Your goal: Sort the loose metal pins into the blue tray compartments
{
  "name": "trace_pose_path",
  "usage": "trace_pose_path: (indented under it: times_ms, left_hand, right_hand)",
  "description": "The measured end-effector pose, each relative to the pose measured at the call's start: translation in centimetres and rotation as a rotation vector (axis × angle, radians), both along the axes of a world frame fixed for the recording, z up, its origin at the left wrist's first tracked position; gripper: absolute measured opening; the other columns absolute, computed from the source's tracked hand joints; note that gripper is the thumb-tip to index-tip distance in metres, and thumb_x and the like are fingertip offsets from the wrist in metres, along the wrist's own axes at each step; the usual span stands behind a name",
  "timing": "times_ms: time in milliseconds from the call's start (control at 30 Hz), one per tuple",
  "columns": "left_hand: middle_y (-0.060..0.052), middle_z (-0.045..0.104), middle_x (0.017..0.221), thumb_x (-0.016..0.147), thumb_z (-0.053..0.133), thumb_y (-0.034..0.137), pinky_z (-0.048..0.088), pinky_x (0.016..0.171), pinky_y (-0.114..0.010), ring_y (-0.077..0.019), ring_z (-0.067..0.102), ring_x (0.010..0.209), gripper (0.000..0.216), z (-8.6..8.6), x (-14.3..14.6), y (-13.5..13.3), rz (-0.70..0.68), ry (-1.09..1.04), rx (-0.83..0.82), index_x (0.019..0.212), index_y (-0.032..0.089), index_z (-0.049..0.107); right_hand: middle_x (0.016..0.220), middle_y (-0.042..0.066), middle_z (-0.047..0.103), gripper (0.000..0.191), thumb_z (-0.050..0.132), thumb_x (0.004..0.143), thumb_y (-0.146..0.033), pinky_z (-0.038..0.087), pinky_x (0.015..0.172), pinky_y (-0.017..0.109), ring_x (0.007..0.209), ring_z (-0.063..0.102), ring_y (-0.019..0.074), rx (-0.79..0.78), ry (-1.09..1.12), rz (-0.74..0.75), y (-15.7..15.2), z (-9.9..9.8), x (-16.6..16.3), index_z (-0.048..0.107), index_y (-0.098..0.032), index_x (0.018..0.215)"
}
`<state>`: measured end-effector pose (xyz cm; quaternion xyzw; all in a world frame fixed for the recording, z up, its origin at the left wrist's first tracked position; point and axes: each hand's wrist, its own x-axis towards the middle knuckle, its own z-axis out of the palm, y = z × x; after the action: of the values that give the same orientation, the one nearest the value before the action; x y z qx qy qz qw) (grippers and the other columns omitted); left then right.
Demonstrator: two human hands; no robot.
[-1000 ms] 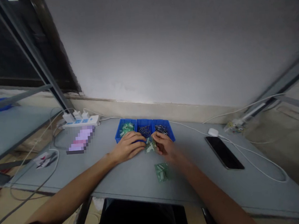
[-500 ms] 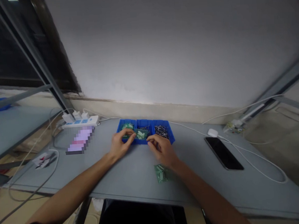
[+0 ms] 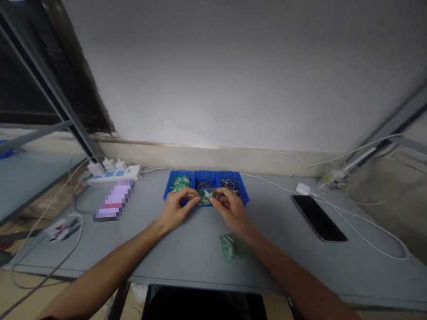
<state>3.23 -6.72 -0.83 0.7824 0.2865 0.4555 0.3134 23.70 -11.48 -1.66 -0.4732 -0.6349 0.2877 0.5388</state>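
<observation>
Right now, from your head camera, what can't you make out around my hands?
Head view only:
The small green part: the fingers of the left hand and right hand hide most of it and how it is held.
The blue bin's middle compartment: the hands cover its front; its contents are too small to tell.
The purple rectangle: pixelated.
The dark object: cut off by the bottom edge.

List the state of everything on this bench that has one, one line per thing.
right hand: pinching a small green connector over the bin
left hand: fingertips next to that connector, grip unclear
blue three-compartment bin: left holds green parts, middle and right metal pins
power strip: white plugs inserted
black smartphone: lying flat, screen dark
green connector pile: loose on bench
</observation>
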Motion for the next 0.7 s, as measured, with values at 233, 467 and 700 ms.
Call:
trace_pose_path:
  times_ms: [233,467,700]
  left_hand:
    - [-0.002,0.07,0.08,0.094,0.065,0.041,0.049,0.071,-0.025,-0.0157,0.065,0.076,0.027,0.3,0.1,-0.1,-0.161,0.193,-0.067,0.093,0.014,0.068]
    - [-0.001,0.066,0.076,0.095,0.062,0.039,0.042,0.067,-0.023,-0.0126,0.057,0.07,0.029,0.8,0.0,-0.5,-0.177,0.252,0.012,0.086,0.013,0.069]
    - [0.002,0.056,0.068,0.094,0.061,0.038,0.038,0.064,-0.022,-0.011,0.049,0.065,0.03,0.7,-0.3,-0.4,-0.223,0.277,0.021,0.078,0.013,0.065]
  right_hand:
    - [0.084,0.001,0.054,0.019,0.066,0.089,-0.038,0.041,0.062,0.025,0.077,0.053,0.0158,0.024,0.028,0.09,-0.4,0.9,0.0,0.062,-0.021,0.081]
    - [0.085,-0.001,0.057,0.018,0.07,0.086,-0.038,0.044,0.065,0.024,0.081,0.057,0.0158,-0.13,0.051,0.201,-0.6,0.5,-0.3,0.063,-0.022,0.091]
    - [0.083,0.0,0.057,0.017,0.066,0.088,-0.036,0.045,0.067,0.025,0.077,0.055,0.0152,-0.091,-0.035,0.195,-1.1,1.1,-0.7,0.062,-0.021,0.081]
